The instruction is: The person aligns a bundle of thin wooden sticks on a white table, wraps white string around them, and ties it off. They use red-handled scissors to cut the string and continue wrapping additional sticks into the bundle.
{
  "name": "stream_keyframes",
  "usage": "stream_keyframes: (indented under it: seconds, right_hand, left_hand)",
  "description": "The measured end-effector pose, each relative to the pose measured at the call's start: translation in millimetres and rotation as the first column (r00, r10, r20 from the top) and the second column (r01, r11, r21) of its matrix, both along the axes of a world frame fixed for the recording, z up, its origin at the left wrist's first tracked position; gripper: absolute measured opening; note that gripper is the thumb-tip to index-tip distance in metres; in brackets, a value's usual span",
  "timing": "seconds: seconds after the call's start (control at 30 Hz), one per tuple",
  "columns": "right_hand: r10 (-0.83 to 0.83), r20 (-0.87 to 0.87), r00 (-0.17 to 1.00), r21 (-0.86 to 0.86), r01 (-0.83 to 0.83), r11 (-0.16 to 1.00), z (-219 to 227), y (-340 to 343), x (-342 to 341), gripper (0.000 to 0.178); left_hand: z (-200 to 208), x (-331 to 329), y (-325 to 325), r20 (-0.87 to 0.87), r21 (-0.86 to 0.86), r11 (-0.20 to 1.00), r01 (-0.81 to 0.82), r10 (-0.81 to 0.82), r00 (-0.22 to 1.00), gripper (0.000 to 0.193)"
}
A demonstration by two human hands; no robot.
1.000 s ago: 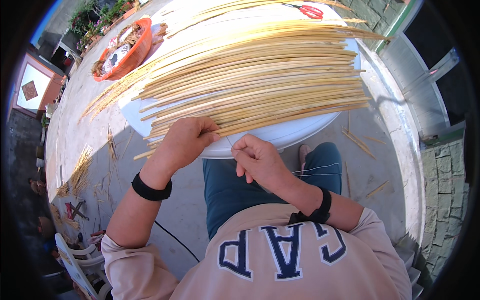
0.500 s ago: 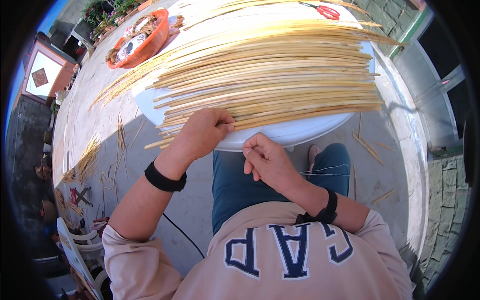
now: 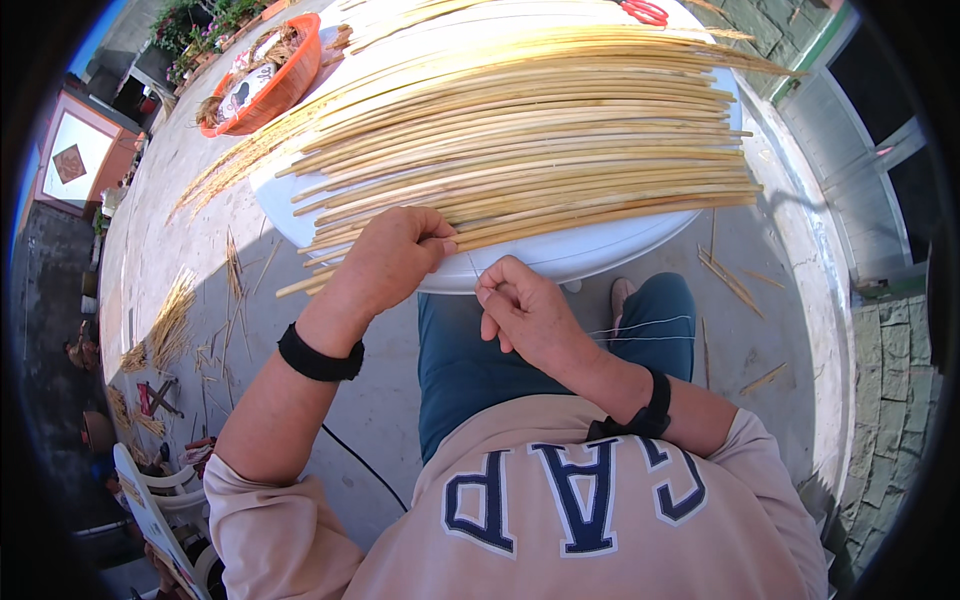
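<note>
1. Currently we observe a row of straw-coloured stalks [image 3: 560, 150] lying side by side, roughly left to right, across a white worktop [image 3: 575, 255]; their ends are uneven on both sides.
2. Left hand [image 3: 390, 250]: over the near edge of the row, left of its middle. We read thumb and fingers as pinching the nearmost stalks.
3. Right hand [image 3: 522, 308]: just beyond the worktop's near rim, to the right of the left hand, apart from the stalks. We note its fingers closed on a thin thread [image 3: 473, 266], a short length of which runs up toward the left hand and the row's near edge.
4. We log two pale strands [image 3: 650, 337] to the right of the right wrist, crossing above the right knee; whether they join the thread we cannot tell.
5. Far right on the worktop we find red-handled scissors [image 3: 644, 12], partly cut off by the view's edge.
6. Far left, we record an orange basket [image 3: 293, 85] with bundled contents.
7. Near left, we see loose straw [image 3: 172, 322] on the floor [image 3: 330, 420].
</note>
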State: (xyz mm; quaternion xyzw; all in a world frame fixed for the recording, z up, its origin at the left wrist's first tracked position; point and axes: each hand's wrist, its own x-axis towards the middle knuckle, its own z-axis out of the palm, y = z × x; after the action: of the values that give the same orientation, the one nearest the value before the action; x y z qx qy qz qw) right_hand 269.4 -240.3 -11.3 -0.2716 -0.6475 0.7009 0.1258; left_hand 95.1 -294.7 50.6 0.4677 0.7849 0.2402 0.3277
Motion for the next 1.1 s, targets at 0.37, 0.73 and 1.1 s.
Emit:
stream_keyframes:
  seconds: [0.37, 0.73, 1.1]
  right_hand:
    - [0.001, -0.002, 1.000, 0.018, -0.001, 1.000, 0.2, 0.9, 1.1, 0.007]
    - [-0.061, -0.022, 0.998, 0.008, 0.061, 0.998, -8.4, -4.8, -0.8, 0.008]
    - [-0.133, -0.114, 0.985, -0.021, 0.131, 0.991, -14.6, -11.9, -3.4, 0.007]
  left_hand:
    - [-1.6, -1.1, -0.3, 0.032, 0.016, 1.000, -0.009, 0.008, 0.999, 0.016]
    - [-1.2, 1.6, -0.2, 0.061, 0.003, 0.999, -0.044, 0.044, 0.997, 0.014]
    - [5.3, 5.8, 3.3, 0.118, -0.027, 0.995, -0.093, 0.095, 0.988, 0.013]
